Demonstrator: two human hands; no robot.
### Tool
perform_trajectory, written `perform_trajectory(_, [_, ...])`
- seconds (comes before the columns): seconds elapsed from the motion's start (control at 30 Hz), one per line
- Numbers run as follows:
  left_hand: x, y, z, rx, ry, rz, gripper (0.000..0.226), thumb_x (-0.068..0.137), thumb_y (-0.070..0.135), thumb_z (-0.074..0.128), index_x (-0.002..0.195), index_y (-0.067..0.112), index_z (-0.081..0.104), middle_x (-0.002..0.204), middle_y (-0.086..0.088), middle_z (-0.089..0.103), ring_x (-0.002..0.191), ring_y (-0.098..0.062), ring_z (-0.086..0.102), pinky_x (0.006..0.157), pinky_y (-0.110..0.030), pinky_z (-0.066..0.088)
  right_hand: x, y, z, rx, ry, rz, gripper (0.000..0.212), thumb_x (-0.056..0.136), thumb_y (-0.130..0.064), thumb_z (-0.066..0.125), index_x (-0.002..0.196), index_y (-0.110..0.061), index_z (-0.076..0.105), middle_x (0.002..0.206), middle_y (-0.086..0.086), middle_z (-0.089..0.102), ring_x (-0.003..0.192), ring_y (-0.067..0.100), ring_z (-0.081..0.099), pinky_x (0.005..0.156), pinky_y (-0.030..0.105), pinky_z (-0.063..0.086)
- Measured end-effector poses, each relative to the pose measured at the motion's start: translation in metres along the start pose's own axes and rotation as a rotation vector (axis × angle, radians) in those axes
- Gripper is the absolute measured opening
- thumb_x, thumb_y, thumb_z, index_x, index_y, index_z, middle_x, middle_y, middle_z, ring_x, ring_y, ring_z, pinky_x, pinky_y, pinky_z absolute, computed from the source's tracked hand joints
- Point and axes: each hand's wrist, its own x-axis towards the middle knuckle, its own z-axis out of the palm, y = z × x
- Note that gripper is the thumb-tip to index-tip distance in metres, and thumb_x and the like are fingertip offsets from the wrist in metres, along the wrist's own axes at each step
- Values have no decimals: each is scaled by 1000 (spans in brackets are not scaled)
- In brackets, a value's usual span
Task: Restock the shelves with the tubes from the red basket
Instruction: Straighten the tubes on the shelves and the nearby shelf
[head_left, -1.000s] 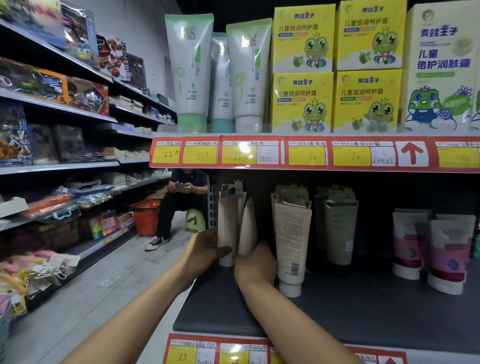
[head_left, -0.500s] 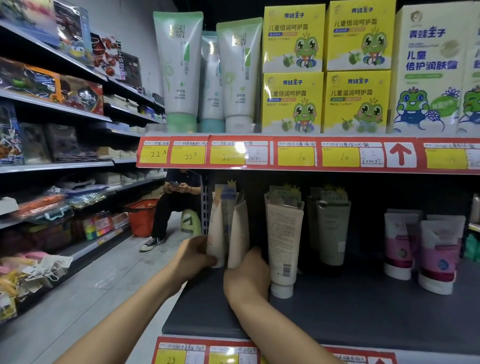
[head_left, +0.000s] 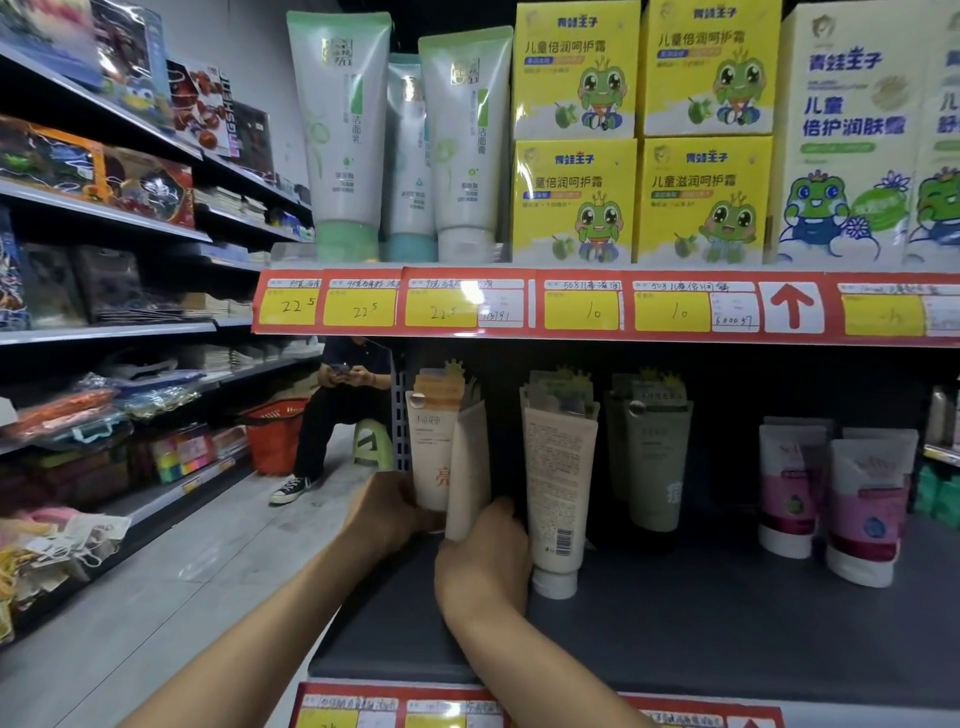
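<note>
Head view: at lower centre of the frame, two tubes are being set at the left end of the dark shelf (head_left: 701, 613). The orange tube (head_left: 432, 447) is gripped at its base by the left hand (head_left: 395, 512), fingers wrapped round it. The tilted tube (head_left: 470, 467), leaning against it, is held low down by the right hand (head_left: 483, 561), whose fingers are curled round its foot, though their tips are hidden. Both tubes are judged to be at their place but not yet let go, and the tilted one is not yet squared up.

Just right of the hands a cream tube (head_left: 558, 488) is seen upright, then a green tube (head_left: 657, 467), then pink tubes (head_left: 831, 499) at right. The rows are thin and much bare shelf is left, so the restocking is judged to be partly done. The red basket (head_left: 272, 439) is seen at left centre, well apart on the aisle floor beside a seated person (head_left: 348, 415); its contents cannot be made out.

Room is limited above by the price strip (head_left: 571, 306) and on the left by the shelf's end, which lies just beside the orange tube. Open room is left in front and to the right.
</note>
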Motion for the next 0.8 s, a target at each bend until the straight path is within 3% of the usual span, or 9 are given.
perform_trajectory(0.1, [-2,3,3,-26,-1,7,23,67,27,90,69,22,67,68,8,70,69,-6,65,59,-17,43,0,1,1,4,0,1,43,94,-13,68,132,-12,47,140,9,55,128,25,57,101,32,51])
perform_trajectory(0.33, [-8,1,1,-114,11,-10,30,63,26,92,87,16,76,82,3,76,85,-15,72,71,-26,52,0,2,2,12,4,2,46,92,-13,71,131,-13,48,139,8,56,129,25,57,102,31,51])
perform_trajectory(0.43, [-21,0,-9,-206,110,-26,25,68,18,91,84,20,72,81,-1,75,82,-21,71,80,-35,57,1,3,2,37,10,9,46,89,-12,74,128,-15,49,135,8,58,125,26,59,100,34,53])
perform_trajectory(0.53, [-37,1,-22,-241,195,54,21,84,-1,75,98,14,71,87,-6,72,80,-20,67,69,-26,53,0,1,-1,71,-23,14,47,89,-10,71,130,-14,46,134,8,60,123,28,60,96,35,54])
perform_trajectory(0.67, [-53,3,-25,-297,120,111,26,89,-7,65,100,15,74,97,-7,76,73,-3,68,65,-12,51,0,0,-6,181,-107,24,39,92,-14,63,130,-15,52,130,7,63,119,29,63,89,31,51])
perform_trajectory(0.8, [-59,7,-24,-335,-46,117,43,84,-11,67,121,12,71,108,-6,78,90,-10,74,72,-16,55,-1,-3,-4,328,-151,61,46,85,-16,72,130,-21,63,120,5,70,106,27,69,90,38,60])
